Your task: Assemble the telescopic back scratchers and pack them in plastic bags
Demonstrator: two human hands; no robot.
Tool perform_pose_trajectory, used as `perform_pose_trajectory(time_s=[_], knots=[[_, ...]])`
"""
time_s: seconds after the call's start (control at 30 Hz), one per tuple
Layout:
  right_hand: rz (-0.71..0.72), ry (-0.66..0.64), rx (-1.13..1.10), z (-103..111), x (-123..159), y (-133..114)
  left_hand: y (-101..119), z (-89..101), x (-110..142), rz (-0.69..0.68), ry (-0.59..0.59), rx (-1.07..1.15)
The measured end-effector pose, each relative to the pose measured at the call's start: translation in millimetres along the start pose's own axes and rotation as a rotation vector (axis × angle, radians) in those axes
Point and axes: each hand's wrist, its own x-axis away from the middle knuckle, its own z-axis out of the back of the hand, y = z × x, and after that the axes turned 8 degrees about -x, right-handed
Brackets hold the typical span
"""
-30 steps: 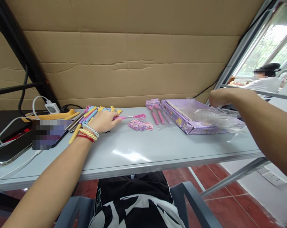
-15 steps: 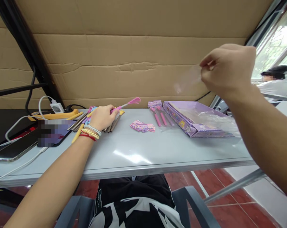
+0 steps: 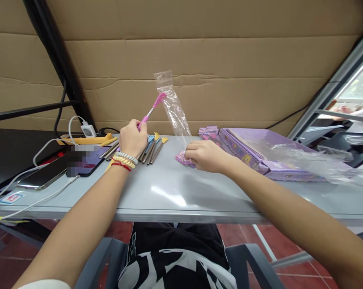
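Observation:
My left hand [image 3: 133, 138] is closed around the handle of a pink back scratcher [image 3: 153, 107], a metal rod with a claw-shaped head, raised above the table. A clear plastic bag [image 3: 177, 108], long and narrow, stands up from the fingers of my right hand [image 3: 207, 155], and the scratcher's head overlaps its upper part in view. Those right fingers are closed over a small pile of pink printed cards [image 3: 184, 159]; whether they grip a card is hidden. Beside my left hand lie several back scratchers [image 3: 157, 149] with blue and yellow heads.
A purple box [image 3: 226, 142] with clear plastic bags [image 3: 307, 154] stands on the right of the grey table [image 3: 157, 188]. Phones [image 3: 44, 172], a white charger [image 3: 88, 129] and cables lie on the left. A cardboard wall [image 3: 199, 60] rises behind.
My right hand has come down and left, from high above the box to the cards, bringing the clear bag. My left hand has tilted the back scratcher more upright. The view has shifted slightly.

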Motion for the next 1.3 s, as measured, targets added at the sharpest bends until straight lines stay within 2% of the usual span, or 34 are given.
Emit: perform_pose_trajectory(time_s=[0.07, 0.13, 0.23, 0.33, 0.53, 0.73, 0.87, 0.93, 1.0, 1.13, 1.3], knots=[[-0.020, -0.063, -0.036, -7.9, -0.2, 4.7, -0.8, -1.1, -1.3, 0.028, -0.027, -0.041], [-0.049, -0.064, -0.054, -10.5, -0.2, 8.6, -1.4, -2.5, -2.3, 0.043, -0.108, -0.108], [-0.078, 0.028, -0.095, -13.0, 2.0, 14.3, -1.5, -3.5, -2.2, 0.009, -0.275, -0.219], [-0.092, 0.119, -0.194, -22.3, 7.0, 21.6, -1.5, -2.7, -1.4, -0.029, -0.340, -0.308], [-0.178, 0.239, -0.386, -40.8, 17.6, 30.9, -5.7, 2.0, -3.8, -0.076, -0.353, -0.377], [-0.237, 0.271, -0.501, -30.0, 20.2, 28.7, -6.9, 3.1, -5.5, -0.072, -0.196, -0.245], [-0.295, 0.323, -0.508, -23.4, 18.9, 26.8, 4.5, -3.5, 8.1, -0.249, -0.107, 0.136], [-0.318, 0.330, -0.548, -20.8, 17.3, 22.9, 13.2, -7.8, 19.3, -0.363, -0.137, 0.329], [-0.319, 0.316, -0.626, -18.9, 15.3, 17.2, 21.6, -11.4, 30.1, -0.512, -0.221, 0.452], [-0.284, 0.358, -0.851, -19.1, 12.1, 6.6, 32.7, -15.1, 42.6, -0.738, -0.338, 0.550], [-0.318, 0.466, -1.160, -18.9, 7.8, -0.4, 35.8, -15.6, 45.8, -0.828, -0.417, 0.576]])
